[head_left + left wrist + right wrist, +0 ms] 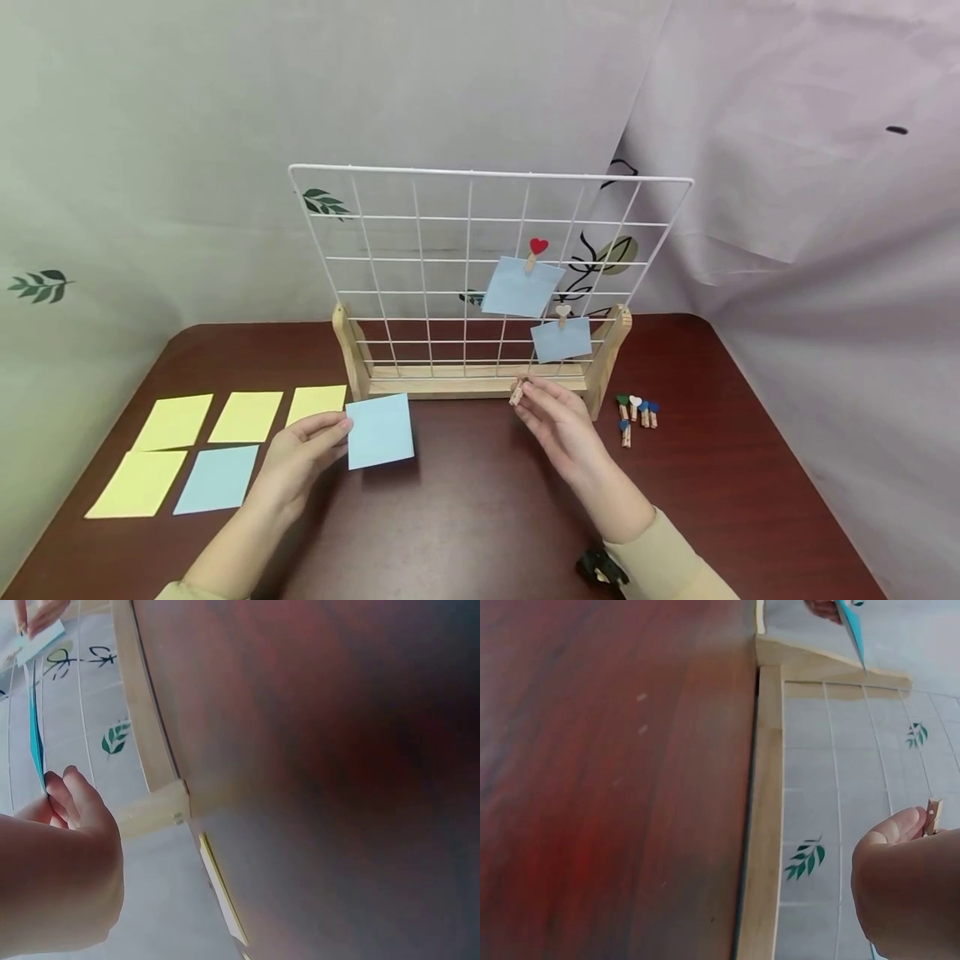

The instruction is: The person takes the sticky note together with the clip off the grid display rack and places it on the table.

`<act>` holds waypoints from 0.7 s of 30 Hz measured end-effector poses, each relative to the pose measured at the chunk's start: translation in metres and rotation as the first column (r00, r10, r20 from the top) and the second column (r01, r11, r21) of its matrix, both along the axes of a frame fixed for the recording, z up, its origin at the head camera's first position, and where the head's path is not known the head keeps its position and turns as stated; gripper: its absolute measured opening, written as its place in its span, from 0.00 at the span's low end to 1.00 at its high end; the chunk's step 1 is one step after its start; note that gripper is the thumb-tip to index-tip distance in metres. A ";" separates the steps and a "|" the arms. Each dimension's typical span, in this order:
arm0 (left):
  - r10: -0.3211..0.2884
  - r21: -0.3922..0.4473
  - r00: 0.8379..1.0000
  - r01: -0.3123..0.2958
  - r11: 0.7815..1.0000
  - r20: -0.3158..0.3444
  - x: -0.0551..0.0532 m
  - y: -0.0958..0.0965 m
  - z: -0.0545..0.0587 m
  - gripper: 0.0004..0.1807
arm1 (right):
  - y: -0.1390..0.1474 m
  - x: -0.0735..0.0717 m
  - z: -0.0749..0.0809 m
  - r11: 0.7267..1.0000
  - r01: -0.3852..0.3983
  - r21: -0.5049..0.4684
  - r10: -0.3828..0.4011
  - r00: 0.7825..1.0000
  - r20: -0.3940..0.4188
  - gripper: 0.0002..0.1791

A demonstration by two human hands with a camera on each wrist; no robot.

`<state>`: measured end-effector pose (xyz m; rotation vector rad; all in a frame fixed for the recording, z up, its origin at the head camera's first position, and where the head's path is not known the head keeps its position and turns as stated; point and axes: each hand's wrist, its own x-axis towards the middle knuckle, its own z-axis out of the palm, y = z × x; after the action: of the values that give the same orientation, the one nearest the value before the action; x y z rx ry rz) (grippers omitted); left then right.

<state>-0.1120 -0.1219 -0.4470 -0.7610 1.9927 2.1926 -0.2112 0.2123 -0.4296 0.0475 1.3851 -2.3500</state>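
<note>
My left hand [303,458] pinches a blue sticky note [381,432] by its left edge, raised above the table in front of the rack. In the left wrist view that note [35,735] appears edge-on. Between thumb and fingers, my right hand [558,421] holds a small wooden clothespin [517,392], low before the right part of the white wire grid [442,262]. The clothespin [933,816] also shows in the right wrist view. Two blue notes hang on the grid, the upper one [522,287] under a red heart clothespin [537,247], the lower one [562,340] under a white heart clothespin [563,312].
Several yellow notes [243,417] and one blue note [217,479] lie at the table's left. Heart clothespins [633,408] in green, white and blue lie right of the wooden stand [611,358]. A black object [600,567] sits by the right sleeve. A patterned cloth [480,83] hangs behind.
</note>
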 end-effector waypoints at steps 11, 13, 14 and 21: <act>-0.025 -0.114 0.999 0.030 0.993 0.044 0.012 -0.032 -0.005 0.13 | 0.027 0.000 -0.007 0.996 0.029 0.080 -0.029 1.000 0.008 0.19; -0.029 -0.147 0.998 0.037 0.988 0.053 0.014 -0.037 -0.005 0.17 | 0.034 0.001 -0.009 0.995 0.030 0.096 -0.031 0.999 0.008 0.18; -0.031 -0.169 0.998 0.041 0.985 0.059 0.015 -0.040 -0.005 0.19 | 0.037 0.001 -0.010 0.994 0.031 0.105 -0.032 0.999 0.007 0.18; -0.043 -0.305 0.992 0.078 0.949 0.122 0.020 -0.058 -0.007 0.29 | 0.055 0.002 -0.014 0.987 0.040 0.155 -0.037 0.999 -0.023 0.20</act>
<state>-0.0919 -0.1799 -0.4537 -0.8241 2.2950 1.7806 -0.2092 0.2676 -0.4435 0.0966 1.5882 -2.2741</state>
